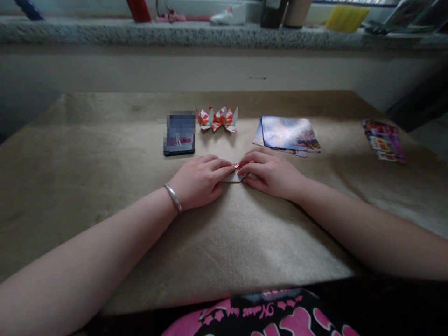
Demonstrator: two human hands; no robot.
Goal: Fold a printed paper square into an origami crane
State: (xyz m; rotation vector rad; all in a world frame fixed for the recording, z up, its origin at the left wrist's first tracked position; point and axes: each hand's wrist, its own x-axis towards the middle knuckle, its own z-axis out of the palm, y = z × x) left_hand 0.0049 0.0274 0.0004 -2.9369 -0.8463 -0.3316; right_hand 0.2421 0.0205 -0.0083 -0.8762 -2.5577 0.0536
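Observation:
A small folded paper [231,178], white with some red pattern, lies on the table between my hands. My left hand [201,179], with a silver bangle at its wrist, presses the paper's left part with its fingertips. From the other side my right hand [269,173] grips its right end between curled fingers and thumb. Much of the paper is hidden under the fingers. Just beyond stand several red-and-white origami pieces [217,120] with pointed tips, side by side and apart from my hands.
A phone [179,135] lies beyond my left hand. Past my right hand are a stack of printed sheets [289,133] and, farther right, a colourful packet [383,141]. The table [105,154] ends at a wall below a stone sill [196,35] holding bottles and a yellow sponge-like block [347,18].

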